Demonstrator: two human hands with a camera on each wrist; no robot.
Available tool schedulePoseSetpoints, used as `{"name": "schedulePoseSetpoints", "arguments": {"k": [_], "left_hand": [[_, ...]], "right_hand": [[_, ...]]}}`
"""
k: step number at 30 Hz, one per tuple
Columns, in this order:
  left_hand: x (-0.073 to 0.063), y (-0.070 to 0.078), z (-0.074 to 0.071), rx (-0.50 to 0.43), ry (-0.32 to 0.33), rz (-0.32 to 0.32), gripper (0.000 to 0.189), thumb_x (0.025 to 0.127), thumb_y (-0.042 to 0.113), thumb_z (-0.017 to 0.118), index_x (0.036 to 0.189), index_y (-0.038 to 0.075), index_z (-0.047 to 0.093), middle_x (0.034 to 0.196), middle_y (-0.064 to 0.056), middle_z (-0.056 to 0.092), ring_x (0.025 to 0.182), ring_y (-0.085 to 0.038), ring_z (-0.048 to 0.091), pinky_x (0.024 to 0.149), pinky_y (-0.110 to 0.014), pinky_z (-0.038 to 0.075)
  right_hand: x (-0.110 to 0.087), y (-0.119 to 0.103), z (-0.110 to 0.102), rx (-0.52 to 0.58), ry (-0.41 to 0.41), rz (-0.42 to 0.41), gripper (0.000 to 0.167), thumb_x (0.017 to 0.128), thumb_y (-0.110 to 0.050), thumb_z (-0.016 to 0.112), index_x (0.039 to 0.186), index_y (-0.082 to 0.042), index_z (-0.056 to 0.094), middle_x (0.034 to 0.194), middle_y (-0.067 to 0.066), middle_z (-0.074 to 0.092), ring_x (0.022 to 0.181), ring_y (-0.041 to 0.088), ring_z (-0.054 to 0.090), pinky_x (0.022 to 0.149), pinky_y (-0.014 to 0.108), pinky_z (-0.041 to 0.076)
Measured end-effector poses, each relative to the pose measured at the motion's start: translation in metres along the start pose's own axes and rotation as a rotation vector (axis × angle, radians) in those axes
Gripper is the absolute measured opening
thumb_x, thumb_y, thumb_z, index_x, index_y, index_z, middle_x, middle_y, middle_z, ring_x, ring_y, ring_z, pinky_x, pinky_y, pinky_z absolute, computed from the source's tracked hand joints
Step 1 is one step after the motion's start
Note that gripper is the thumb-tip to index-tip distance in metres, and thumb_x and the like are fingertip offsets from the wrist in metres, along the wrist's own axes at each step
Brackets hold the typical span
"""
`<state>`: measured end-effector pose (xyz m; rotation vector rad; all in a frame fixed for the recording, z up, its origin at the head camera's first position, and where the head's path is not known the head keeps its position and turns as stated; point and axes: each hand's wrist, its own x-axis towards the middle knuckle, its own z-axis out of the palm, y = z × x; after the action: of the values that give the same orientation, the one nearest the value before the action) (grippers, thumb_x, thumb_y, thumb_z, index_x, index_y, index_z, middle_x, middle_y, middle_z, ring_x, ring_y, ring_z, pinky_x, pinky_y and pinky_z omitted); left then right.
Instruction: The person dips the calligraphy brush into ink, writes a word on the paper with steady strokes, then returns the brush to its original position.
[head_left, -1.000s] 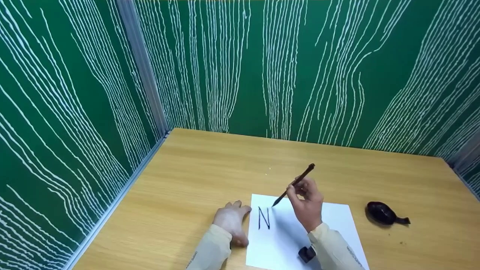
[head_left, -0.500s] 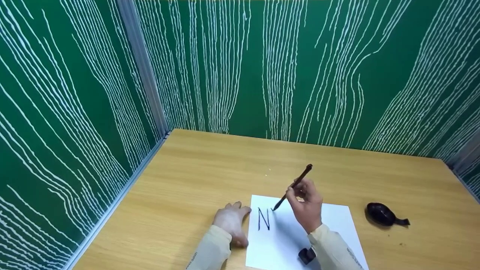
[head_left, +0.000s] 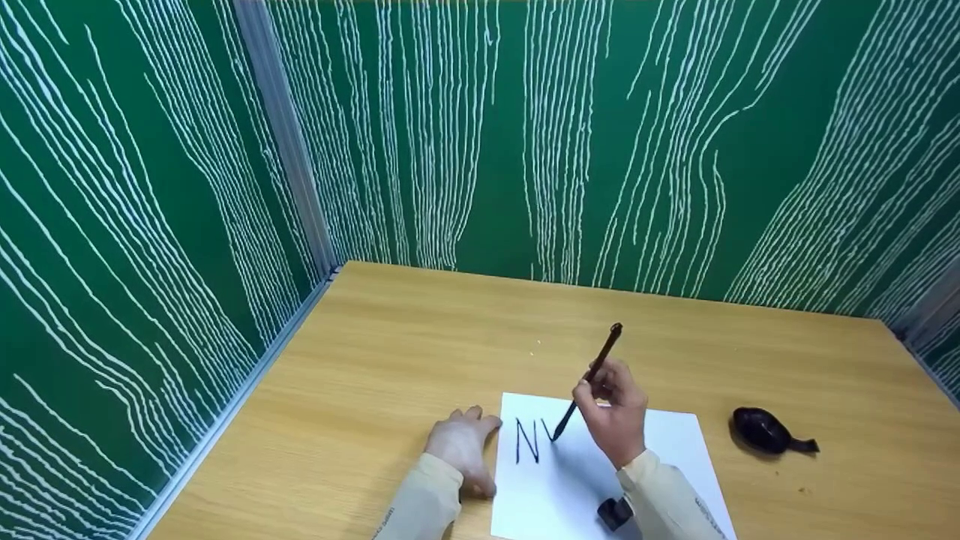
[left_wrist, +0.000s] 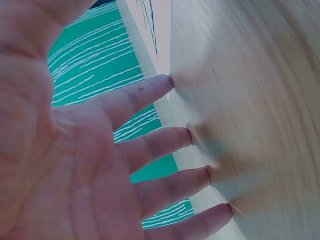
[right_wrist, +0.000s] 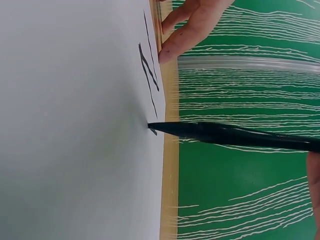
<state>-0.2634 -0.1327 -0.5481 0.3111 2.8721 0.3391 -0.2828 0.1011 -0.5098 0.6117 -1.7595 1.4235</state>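
Observation:
My right hand [head_left: 616, 412] pinches a slim dark paintbrush [head_left: 600, 360] between thumb and fingers. Its pointed tip meets the white sheet of paper [head_left: 660, 465], as the paintbrush [right_wrist: 215, 133] shows in the right wrist view. A black letter N [head_left: 527, 441] stands near the sheet's upper left, with a short slanted stroke [head_left: 547, 428] to its right, ending at the tip. My left hand [head_left: 461, 446] is spread by the paper's left edge. In the left wrist view its fingers [left_wrist: 155, 142] are extended and apart, fingertips on the table; one reaches the paper's edge.
A glossy black oval dish [head_left: 761, 430] with a short handle lies on the wooden table [head_left: 397, 337], right of the paper. A small black block [head_left: 615, 512] shows beside my right sleeve. Green walls [head_left: 502, 150] with white wavy lines border the table.
The brush tip has moved down and slightly right, drawing a short slanted black stroke beside the N. The brush is more upright. My left hand has stayed in place.

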Motion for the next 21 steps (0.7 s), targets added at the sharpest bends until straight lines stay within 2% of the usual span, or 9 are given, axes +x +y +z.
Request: {"name": "schedulePoseSetpoints", "arguments": {"k": [3, 7, 15, 18, 21], "left_hand": [[-0.001, 0.000, -0.001, -0.005, -0.002, 0.002, 0.108, 0.064, 0.043, 0.106, 0.160, 0.027, 0.062, 0.172, -0.014, 0.056, 0.157, -0.048, 0.055, 0.124, -0.065, 0.054], [-0.007, 0.006, -0.009, -0.033, -0.007, -0.013, 0.106, 0.065, 0.038, 0.106, 0.160, 0.026, 0.062, 0.173, -0.015, 0.056, 0.158, -0.048, 0.054, 0.126, -0.065, 0.053], [-0.036, 0.031, -0.047, -0.055, -0.038, -0.053, 0.100, 0.068, 0.028, 0.106, 0.159, 0.020, 0.064, 0.172, -0.016, 0.055, 0.160, -0.049, 0.052, 0.130, -0.065, 0.049], [-0.035, 0.031, -0.046, -0.053, -0.040, -0.057, 0.101, 0.068, 0.028, 0.106, 0.159, 0.020, 0.063, 0.173, -0.016, 0.055, 0.160, -0.048, 0.052, 0.130, -0.064, 0.049], [-0.025, 0.022, -0.033, -0.044, -0.030, -0.048, 0.104, 0.067, 0.032, 0.106, 0.161, 0.022, 0.062, 0.173, -0.016, 0.055, 0.160, -0.048, 0.052, 0.130, -0.064, 0.049]], "right_hand": [[0.001, -0.001, -0.001, 0.007, 0.002, -0.016, 0.029, 0.084, 0.024, 0.060, 0.108, 0.007, 0.064, 0.075, 0.018, 0.065, 0.074, -0.010, 0.063, 0.068, 0.006, 0.057], [0.001, -0.002, -0.002, 0.007, 0.003, -0.022, 0.029, 0.083, 0.024, 0.060, 0.106, 0.007, 0.064, 0.073, 0.018, 0.065, 0.073, -0.009, 0.062, 0.065, 0.007, 0.056], [0.001, -0.004, -0.004, -0.019, -0.002, -0.003, 0.030, 0.081, 0.023, 0.061, 0.105, 0.006, 0.064, 0.074, 0.017, 0.065, 0.072, -0.008, 0.060, 0.062, 0.007, 0.055], [0.001, -0.005, -0.004, -0.016, 0.001, -0.008, 0.031, 0.081, 0.023, 0.061, 0.105, 0.005, 0.064, 0.073, 0.017, 0.065, 0.071, -0.008, 0.059, 0.061, 0.007, 0.055], [0.002, -0.005, -0.004, -0.004, 0.005, -0.027, 0.030, 0.080, 0.023, 0.060, 0.104, 0.005, 0.065, 0.072, 0.017, 0.065, 0.069, -0.008, 0.058, 0.059, 0.008, 0.053]]}}
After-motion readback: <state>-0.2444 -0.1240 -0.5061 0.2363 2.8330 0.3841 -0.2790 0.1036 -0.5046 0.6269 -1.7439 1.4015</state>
